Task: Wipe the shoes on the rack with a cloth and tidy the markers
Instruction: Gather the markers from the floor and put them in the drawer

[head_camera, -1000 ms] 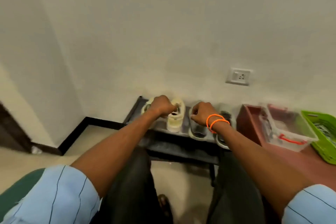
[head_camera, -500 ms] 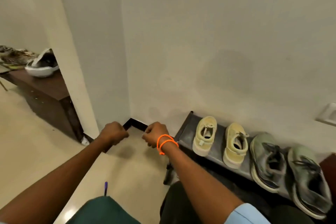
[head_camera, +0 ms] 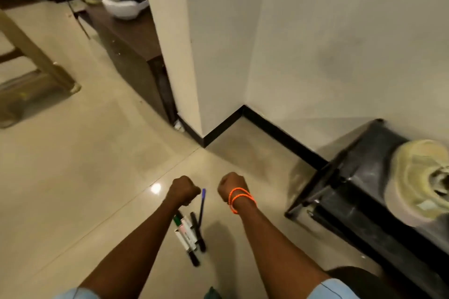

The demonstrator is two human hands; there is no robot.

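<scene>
Your two fists over the markers on the floor

Your left hand (head_camera: 182,189) and right hand (head_camera: 232,185) are both curled into fists above the pale tiled floor (head_camera: 73,177), holding nothing you can see; orange bands (head_camera: 240,198) circle your right wrist. Below your left hand lie the markers (head_camera: 189,235) in a loose bunch, a blue pen (head_camera: 202,204) beside them. At right stands the dark shoe rack (head_camera: 352,189), a blurred yellowish shoe (head_camera: 418,172) on top.
</scene>
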